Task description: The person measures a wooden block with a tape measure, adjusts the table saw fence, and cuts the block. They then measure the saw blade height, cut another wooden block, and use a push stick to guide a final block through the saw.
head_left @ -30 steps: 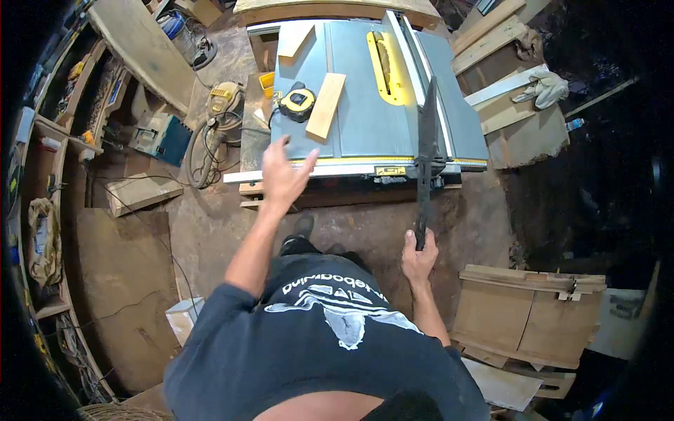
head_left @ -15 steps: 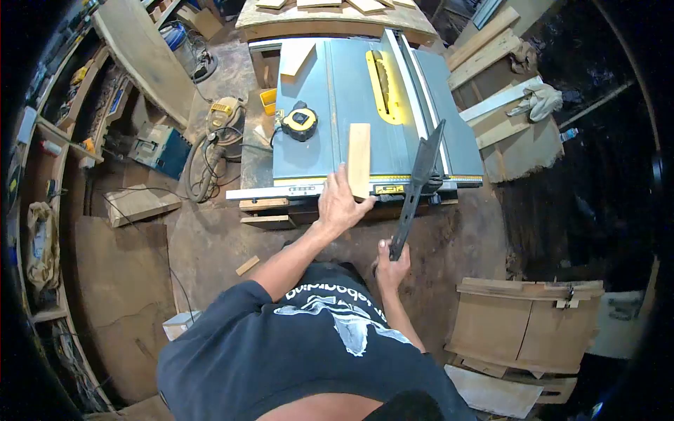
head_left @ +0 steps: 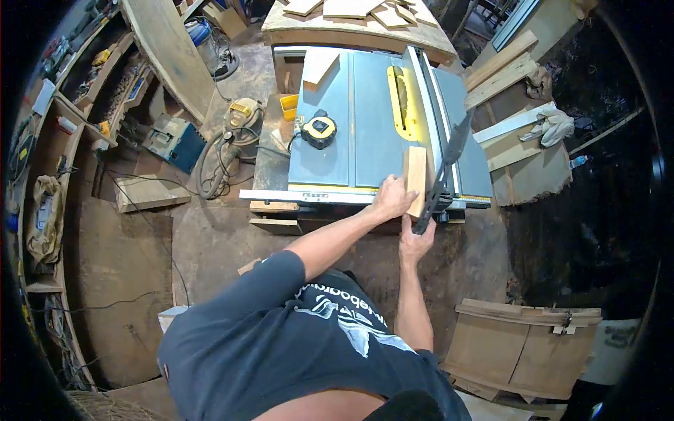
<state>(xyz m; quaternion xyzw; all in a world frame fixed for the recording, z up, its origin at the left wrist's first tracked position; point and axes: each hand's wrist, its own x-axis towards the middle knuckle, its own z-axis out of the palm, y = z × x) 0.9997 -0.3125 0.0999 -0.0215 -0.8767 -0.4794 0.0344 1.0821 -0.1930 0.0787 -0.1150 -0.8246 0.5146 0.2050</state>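
Head view: wood block (head_left: 415,175) on the blue surface (head_left: 368,133), near edge, short of the saw blade (head_left: 401,95). Left hand (head_left: 394,199) partly closed, curled against block's left side at its near end; cannot tell how firm the hold is. Right hand (head_left: 415,243) closed around the handle of a black push stick (head_left: 444,172), just below block's near end. Stick tilted, runs along block's right side, by the fence (head_left: 428,105). Tape measure (head_left: 319,131) left of block, angled wood piece (head_left: 319,67) beyond it.
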